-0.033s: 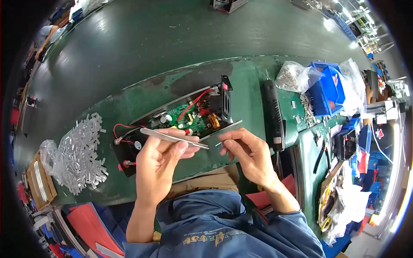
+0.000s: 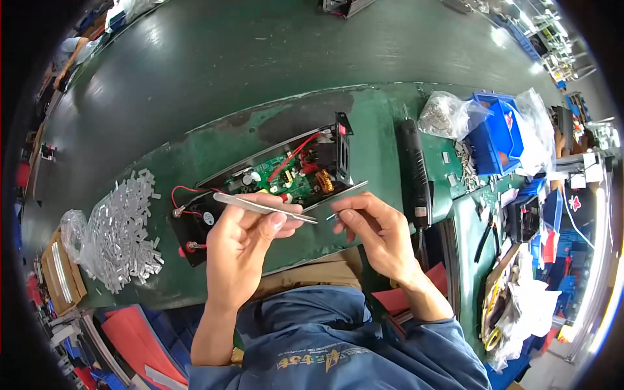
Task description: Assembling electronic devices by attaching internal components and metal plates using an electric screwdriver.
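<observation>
In my left hand point(image 2: 244, 244) a pair of silver tweezers point(image 2: 260, 208) is held between thumb and fingers, its tips pointing right. My right hand point(image 2: 377, 234) pinches a small screw-like metal piece point(image 2: 332, 216) close to those tips, with a narrow gap between. Just beyond my hands lies an opened black metal case point(image 2: 227, 174) holding a green circuit board point(image 2: 279, 175) with a copper coil, capacitors and red wires. The case's end plate point(image 2: 188, 224), with round terminals on red leads, sits at its left; my left hand partly covers this corner.
A heap of small clear and silver pieces point(image 2: 123, 234) spreads at the left. To the right lie a black electric screwdriver point(image 2: 416, 169), a blue bin point(image 2: 497, 136), a bag of small parts point(image 2: 445, 116), loose metal bits point(image 2: 467, 166) and black-handled pliers point(image 2: 484, 240).
</observation>
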`<state>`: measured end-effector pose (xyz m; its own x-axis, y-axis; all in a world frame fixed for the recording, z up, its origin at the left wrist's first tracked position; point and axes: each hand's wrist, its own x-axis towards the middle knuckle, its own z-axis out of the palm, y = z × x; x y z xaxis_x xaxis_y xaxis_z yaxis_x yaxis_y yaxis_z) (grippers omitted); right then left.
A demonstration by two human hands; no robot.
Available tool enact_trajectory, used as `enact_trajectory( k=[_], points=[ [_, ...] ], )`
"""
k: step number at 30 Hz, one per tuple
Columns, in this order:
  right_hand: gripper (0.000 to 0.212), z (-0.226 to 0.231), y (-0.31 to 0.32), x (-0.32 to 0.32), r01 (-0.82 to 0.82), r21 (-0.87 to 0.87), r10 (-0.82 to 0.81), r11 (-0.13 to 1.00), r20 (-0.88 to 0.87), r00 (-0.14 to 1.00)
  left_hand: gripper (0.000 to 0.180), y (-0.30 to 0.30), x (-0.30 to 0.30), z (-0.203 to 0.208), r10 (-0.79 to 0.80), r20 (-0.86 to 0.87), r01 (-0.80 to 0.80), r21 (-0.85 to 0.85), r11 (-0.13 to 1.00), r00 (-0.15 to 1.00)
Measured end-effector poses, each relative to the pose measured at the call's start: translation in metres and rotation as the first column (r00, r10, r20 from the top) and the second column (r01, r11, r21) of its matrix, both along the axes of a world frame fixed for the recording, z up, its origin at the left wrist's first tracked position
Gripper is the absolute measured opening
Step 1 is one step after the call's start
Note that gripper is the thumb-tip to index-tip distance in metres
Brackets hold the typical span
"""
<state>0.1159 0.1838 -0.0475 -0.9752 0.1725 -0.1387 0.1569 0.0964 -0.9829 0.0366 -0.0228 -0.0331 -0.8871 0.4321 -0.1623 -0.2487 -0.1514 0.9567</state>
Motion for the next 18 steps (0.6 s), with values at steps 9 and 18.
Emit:
enact_trajectory(
  k=[9, 18],
  points=[
    [0.017, -0.006, 0.0, -0.005, -0.011, 0.0, 0.011, 1.0, -0.029, 1.0, 0.02, 0.007, 0.004, -0.009, 0.007, -0.125, -0.016, -0.076, 0.997, 0.992],
    [0.03, -0.022, 0.042, 0.027, 0.453, 0.648, -0.258, 0.612, -0.379, 0.889, 0.013, 0.001, -0.005, -0.018, -0.082, -0.568, -0.148, -0.347, 0.926, 0.819]
  ],
)
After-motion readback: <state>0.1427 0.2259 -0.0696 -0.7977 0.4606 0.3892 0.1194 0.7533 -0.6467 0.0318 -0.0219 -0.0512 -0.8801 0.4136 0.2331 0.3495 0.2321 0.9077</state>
